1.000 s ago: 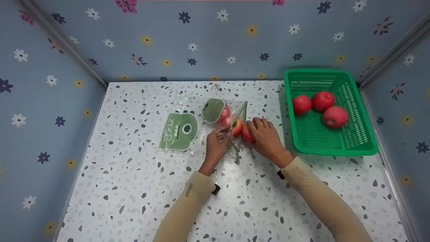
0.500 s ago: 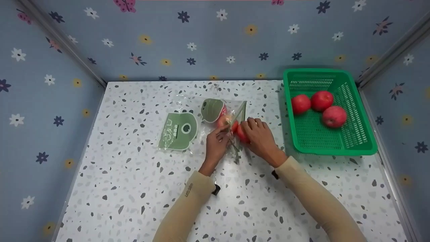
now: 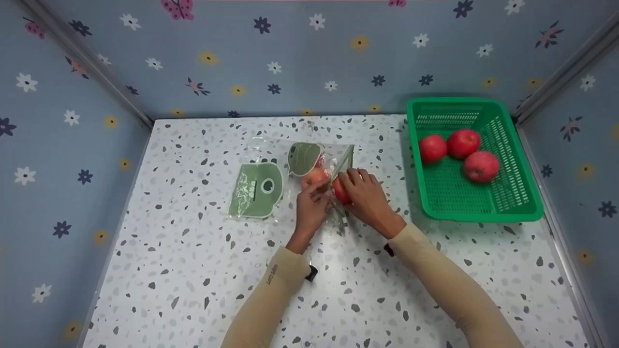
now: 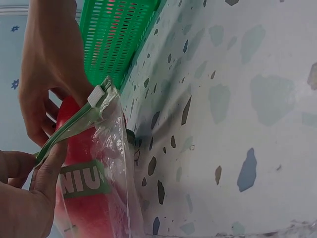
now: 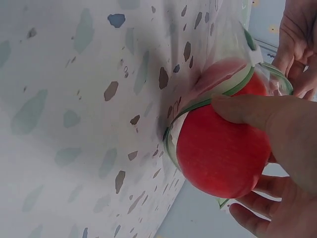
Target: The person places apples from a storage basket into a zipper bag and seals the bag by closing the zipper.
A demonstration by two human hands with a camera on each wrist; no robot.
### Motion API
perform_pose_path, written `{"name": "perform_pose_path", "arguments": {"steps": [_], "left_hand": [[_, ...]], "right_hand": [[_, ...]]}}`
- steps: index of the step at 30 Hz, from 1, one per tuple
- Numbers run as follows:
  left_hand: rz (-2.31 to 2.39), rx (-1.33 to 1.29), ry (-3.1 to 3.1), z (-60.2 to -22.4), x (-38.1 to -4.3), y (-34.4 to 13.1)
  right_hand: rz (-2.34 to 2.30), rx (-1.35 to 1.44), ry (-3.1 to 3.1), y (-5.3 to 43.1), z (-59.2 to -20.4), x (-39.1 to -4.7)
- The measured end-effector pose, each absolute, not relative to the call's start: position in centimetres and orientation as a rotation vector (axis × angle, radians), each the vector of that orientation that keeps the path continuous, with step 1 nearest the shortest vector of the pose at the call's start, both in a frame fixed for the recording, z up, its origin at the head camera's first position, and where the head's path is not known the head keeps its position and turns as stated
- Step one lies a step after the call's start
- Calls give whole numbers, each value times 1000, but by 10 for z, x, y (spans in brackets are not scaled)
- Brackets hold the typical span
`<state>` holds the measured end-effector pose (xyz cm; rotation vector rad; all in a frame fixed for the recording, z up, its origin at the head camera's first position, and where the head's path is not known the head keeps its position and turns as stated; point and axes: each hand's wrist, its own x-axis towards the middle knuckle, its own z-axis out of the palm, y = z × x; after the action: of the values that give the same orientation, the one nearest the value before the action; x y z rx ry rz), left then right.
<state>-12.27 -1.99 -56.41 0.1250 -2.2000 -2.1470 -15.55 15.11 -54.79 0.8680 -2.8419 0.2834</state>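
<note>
My right hand [image 3: 366, 197] grips a red apple [image 5: 222, 151], thumb on one side and fingers curled round the other, right at the mouth of a clear zip bag. The bag's green zip edge [image 5: 208, 100] passes round the apple, and a white slider [image 4: 95, 96] sits on it. With thumb and fingers my left hand [image 3: 311, 208] pinches the edge of the bag's mouth. Inside the bag, which lies flat with a green cartoon print [image 3: 258, 188], another apple [image 3: 313, 178] shows through the film, partly hidden by the print and my left fingers.
To the right stands a green plastic basket [image 3: 531, 193] holding three red apples [image 3: 481, 166]. The speckled white table [image 3: 193, 270] meets flower-patterned walls [image 3: 309, 58] at the back and sides.
My right hand has moved left, pushing its apple into the bag's mouth. The apple inside has shifted left, deeper into the bag. My left hand has stayed at the bag's edge.
</note>
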Motion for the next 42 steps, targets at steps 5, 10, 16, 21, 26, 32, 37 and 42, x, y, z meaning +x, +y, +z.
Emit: {"name": "perform_pose_path", "arguments": {"steps": [5,10,16,21,26,32,37,42], "left_hand": [[-2158,136,-2210,-563,-122,-20],[-2165,144,-2203,-563,-122,-21],[-2099,119,-2208,-566,-120,-20],[-2060,101,-2237,-565,-119,-20],[-2086,114,-2230,-561,-120,-19],[-2156,131,-2181,-561,-119,-18],[-2195,112,-2138,-561,-120,-18],[-2222,133,-2098,-560,-120,-18]], "right_hand": [[299,879,-2862,153,-544,-159],[315,864,-2861,153,-542,-162],[326,878,-2850,150,-550,-161],[312,885,-2876,147,-557,-161],[286,890,-2904,143,-559,-164],[306,938,-2902,140,-563,-166],[290,985,-2865,138,-564,-170],[259,1020,-2829,136,-568,-174]]}}
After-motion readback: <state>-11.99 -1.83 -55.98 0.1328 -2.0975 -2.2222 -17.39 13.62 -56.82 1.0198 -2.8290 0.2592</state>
